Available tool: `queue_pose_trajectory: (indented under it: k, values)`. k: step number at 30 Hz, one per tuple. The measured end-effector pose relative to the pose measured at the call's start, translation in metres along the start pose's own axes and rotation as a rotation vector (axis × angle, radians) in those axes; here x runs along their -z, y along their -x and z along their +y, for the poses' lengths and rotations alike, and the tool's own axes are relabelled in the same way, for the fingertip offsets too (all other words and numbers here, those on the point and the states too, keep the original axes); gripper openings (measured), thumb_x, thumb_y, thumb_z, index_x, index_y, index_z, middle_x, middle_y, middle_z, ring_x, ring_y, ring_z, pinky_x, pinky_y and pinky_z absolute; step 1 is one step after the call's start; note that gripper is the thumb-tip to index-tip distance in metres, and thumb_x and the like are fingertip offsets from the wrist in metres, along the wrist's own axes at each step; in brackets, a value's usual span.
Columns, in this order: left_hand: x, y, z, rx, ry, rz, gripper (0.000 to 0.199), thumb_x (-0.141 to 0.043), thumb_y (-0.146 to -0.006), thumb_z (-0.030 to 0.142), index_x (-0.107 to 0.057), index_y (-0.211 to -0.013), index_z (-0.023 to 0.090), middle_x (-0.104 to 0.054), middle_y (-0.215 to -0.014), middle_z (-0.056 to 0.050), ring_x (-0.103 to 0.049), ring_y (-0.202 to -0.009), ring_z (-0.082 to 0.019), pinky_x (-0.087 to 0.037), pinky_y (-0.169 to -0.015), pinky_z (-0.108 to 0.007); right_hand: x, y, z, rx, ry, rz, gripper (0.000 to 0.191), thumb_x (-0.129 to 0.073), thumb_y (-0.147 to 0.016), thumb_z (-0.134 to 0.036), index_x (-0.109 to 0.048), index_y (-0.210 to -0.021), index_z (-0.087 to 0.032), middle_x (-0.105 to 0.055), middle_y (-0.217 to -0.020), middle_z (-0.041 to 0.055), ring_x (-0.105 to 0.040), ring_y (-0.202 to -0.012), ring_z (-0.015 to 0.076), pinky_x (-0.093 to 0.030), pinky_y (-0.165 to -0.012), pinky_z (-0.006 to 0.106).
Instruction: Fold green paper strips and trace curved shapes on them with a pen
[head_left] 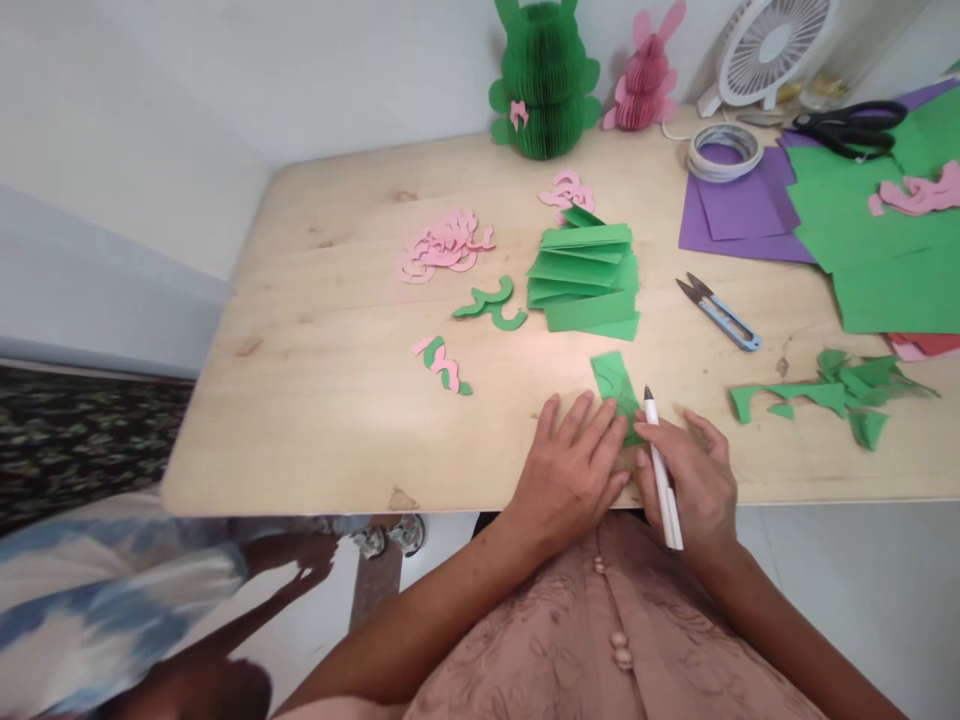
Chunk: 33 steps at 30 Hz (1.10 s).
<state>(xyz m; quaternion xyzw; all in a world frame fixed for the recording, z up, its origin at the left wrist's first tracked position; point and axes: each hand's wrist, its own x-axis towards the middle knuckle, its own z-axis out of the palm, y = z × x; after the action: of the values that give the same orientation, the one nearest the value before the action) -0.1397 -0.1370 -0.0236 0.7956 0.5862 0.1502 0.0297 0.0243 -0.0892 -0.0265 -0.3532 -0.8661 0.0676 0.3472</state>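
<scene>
My left hand (574, 470) lies flat near the table's front edge, its fingers stretched out and their tips on a small green paper strip (613, 377). Faint curved lines show on the strip. A white pen (663, 480) is held in my right hand (694, 485), its dark tip pointing up and away, off the paper. Behind the strip lies a pile of folded green paper (585, 275). Green curved cutouts (487, 300) and a pink and green twisted piece (444, 366) lie to the left.
Small blue-handled snips (720, 312), green scraps (840, 390), tape rolls (725, 153), black scissors (851, 128) and green sheets (892, 285) lie on the right. Pink cutouts (446, 245), a green paper figure (546, 85), a pink one (643, 80) and a fan (776, 45) stand farther back. Another person's arm (262, 590) is lower left.
</scene>
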Motion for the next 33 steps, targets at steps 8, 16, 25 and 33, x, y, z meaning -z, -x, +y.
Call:
queue_pose_trajectory:
  k: [8, 16, 25, 33]
  values:
    - [-0.0016, 0.0005, -0.0015, -0.006, -0.016, 0.022, 0.045, -0.047, -0.096, 0.039, -0.053, -0.133, 0.015, -0.049, -0.145, -0.011, -0.043, -0.135, -0.029, -0.030, -0.113, -0.053, -0.0007, 0.0004, 0.0004, 0.014, 0.003, 0.009, 0.036, -0.057, -0.083, -0.005, -0.056, -0.117, -0.015, -0.074, -0.102, 0.0101, -0.071, -0.097, 0.0220, -0.042, -0.104, 0.045]
    - [-0.0032, 0.0002, -0.0013, 0.027, 0.013, 0.039, 0.041, -0.046, -0.096, 0.036, -0.055, -0.130, 0.015, -0.051, -0.143, -0.014, -0.042, -0.135, -0.032, -0.032, -0.111, -0.054, -0.0014, 0.0007, 0.0008, 0.020, 0.000, 0.016, 0.036, -0.056, -0.083, -0.005, -0.057, -0.117, -0.016, -0.074, -0.101, 0.0092, -0.070, -0.098, 0.0214, -0.042, -0.105, 0.043]
    - [-0.0033, 0.0008, -0.0016, 0.039, 0.040, 0.055, 0.040, -0.047, -0.095, 0.036, -0.056, -0.128, 0.015, -0.049, -0.143, -0.017, -0.041, -0.136, -0.033, -0.033, -0.111, -0.054, -0.0027, 0.0030, 0.0019, 0.013, -0.001, 0.014, 0.037, -0.055, -0.085, -0.007, -0.056, -0.120, -0.018, -0.074, -0.104, 0.0082, -0.070, -0.099, 0.0210, -0.043, -0.103, 0.044]
    - [-0.0021, 0.0006, -0.0024, 0.040, 0.058, 0.035, 0.041, -0.048, -0.094, 0.035, -0.056, -0.129, 0.015, -0.049, -0.143, -0.017, -0.040, -0.136, -0.032, -0.032, -0.111, -0.055, -0.0014, 0.0001, -0.0004, 0.009, -0.007, 0.019, 0.037, -0.056, -0.083, -0.004, -0.056, -0.118, -0.016, -0.074, -0.102, 0.0097, -0.070, -0.098, 0.0204, -0.043, -0.103, 0.043]
